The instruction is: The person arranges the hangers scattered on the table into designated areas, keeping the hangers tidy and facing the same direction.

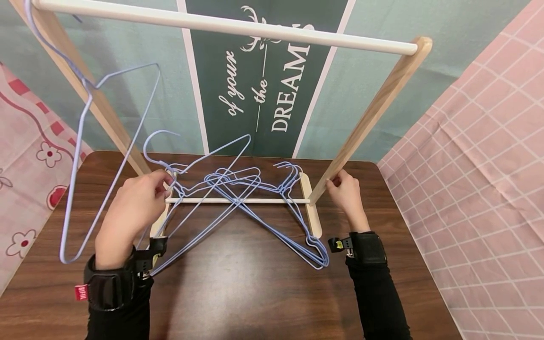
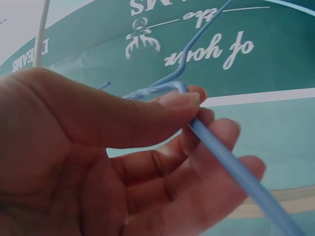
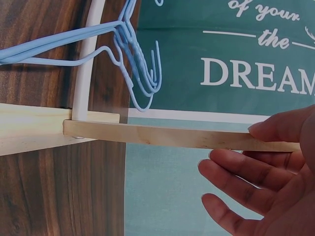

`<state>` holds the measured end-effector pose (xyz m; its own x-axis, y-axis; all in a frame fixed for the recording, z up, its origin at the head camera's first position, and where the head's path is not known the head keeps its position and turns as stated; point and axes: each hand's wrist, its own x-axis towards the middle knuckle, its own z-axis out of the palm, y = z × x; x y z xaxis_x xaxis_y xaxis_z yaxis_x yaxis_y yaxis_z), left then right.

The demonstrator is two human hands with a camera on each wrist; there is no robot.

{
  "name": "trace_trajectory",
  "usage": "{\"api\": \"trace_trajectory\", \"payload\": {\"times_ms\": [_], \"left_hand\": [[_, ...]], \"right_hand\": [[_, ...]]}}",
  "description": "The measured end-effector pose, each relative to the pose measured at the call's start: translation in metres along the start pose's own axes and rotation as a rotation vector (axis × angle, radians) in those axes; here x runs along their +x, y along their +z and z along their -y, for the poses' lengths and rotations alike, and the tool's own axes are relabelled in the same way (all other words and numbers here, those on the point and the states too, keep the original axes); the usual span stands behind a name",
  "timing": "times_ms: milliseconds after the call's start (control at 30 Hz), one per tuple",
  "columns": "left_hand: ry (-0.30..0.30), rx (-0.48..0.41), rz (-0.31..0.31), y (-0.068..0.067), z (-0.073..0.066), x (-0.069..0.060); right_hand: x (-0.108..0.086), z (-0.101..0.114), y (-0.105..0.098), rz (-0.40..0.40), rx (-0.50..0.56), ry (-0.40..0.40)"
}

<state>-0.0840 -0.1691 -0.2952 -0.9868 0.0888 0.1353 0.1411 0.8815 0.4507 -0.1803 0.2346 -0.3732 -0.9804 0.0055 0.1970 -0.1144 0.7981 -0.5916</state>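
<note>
My left hand (image 1: 135, 200) pinches a blue hanger (image 1: 221, 147) near the base of its hook, between thumb and fingers; the left wrist view shows the thumb pressed on the blue wire (image 2: 236, 169). This hanger is raised over the rack's left foot. On the right, my right hand (image 1: 347, 192) holds the rack's wooden post (image 1: 365, 118) low down, the thumb on one side and fingers on the other in the right wrist view. Several more blue hangers (image 1: 276, 231) lie in a crossed pile over the rack's lower white bar (image 1: 272, 201).
One blue hanger (image 1: 73, 174) hangs at the left end of the upper white bar (image 1: 225, 23). The rack stands at the back of a brown table (image 1: 246, 293), before a green cloth (image 1: 267, 89). Pink cloths (image 1: 480, 141) flank both sides.
</note>
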Motion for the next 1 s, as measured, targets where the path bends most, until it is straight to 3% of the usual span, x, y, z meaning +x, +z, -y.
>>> {"api": "trace_trajectory", "payload": {"times_ms": [133, 567, 833, 1000], "left_hand": [[0.018, 0.022, -0.048, -0.005, -0.002, -0.001], [-0.033, 0.043, -0.119, -0.027, -0.011, -0.004], [-0.032, 0.055, -0.162, -0.039, -0.016, 0.0], [-0.022, 0.071, -0.226, -0.044, -0.018, 0.001]], "right_hand": [[0.0, 0.001, 0.001, -0.005, 0.004, -0.008], [0.0, -0.001, 0.001, -0.017, 0.003, -0.012], [0.0, -0.002, 0.002, -0.016, 0.002, -0.015], [0.0, -0.001, 0.001, -0.02, -0.001, -0.019]]}}
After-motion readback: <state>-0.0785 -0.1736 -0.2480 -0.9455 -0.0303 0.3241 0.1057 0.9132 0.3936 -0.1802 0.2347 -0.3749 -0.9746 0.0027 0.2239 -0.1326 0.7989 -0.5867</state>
